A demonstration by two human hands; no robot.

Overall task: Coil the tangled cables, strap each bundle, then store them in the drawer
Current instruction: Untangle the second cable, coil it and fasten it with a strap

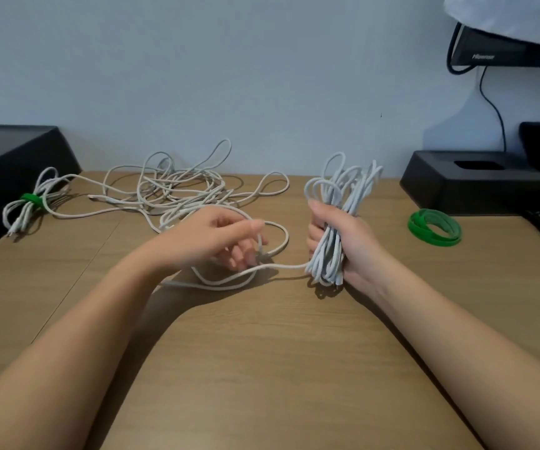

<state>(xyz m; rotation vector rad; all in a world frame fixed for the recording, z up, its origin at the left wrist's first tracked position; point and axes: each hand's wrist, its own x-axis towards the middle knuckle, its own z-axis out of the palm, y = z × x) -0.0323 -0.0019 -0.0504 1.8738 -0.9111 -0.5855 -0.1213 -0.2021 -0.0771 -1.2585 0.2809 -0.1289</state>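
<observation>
My right hand [340,241] is shut on a coiled bundle of white cable [343,186], held upright above the wooden table [262,352]. The cable's loose end runs left from the bundle in a loop [229,282] to my left hand [220,238], which pinches it just above the table. Behind my left hand lies a tangled heap of white cable [177,186]. At the far left rests a coiled white bundle [25,209] bound by a green strap [33,199]. A roll of green strap [434,227] lies to the right of my right hand. No drawer shows.
A black box [5,170] sits at the back left against the wall. A black stand [476,183] with a monitor [505,48] above it and a black cord [497,115] occupies the back right.
</observation>
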